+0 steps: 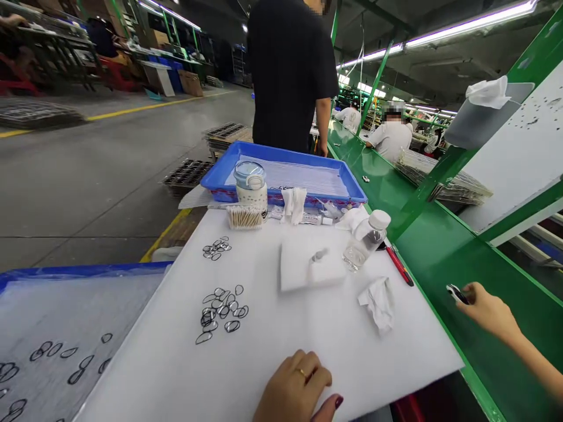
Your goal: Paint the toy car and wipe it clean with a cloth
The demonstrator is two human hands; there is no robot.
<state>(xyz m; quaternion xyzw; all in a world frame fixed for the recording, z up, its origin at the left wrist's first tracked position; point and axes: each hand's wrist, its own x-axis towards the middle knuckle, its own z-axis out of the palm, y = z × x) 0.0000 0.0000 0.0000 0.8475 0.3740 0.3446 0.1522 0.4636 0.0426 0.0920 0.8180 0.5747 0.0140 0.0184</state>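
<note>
My left hand [297, 387] rests on the white foam-covered table [176, 375], fingers loosely bent and thumb apart, holding nothing. Over the green conveyor surface at the right, my right hand [490, 310] is closed on a small white-and-black part [456, 293]; its exact kind is unclear. Two groups of thin black rings lie on the table: a larger pile [223, 310] and a smaller pile [216, 248] farther back. A white foam block [303, 272] bears a small grey piece [319, 255]. Nearer the conveyor lies a crumpled tissue [379, 303].
A clear bottle [358, 252] and red pliers-like handles [399, 265] sit by the table's right edge. Behind are cotton swabs [245, 218], a cup [250, 187] and a blue tray [224, 170]. Another tray [132, 269] with rings is at left. A person [290, 76] stands ahead.
</note>
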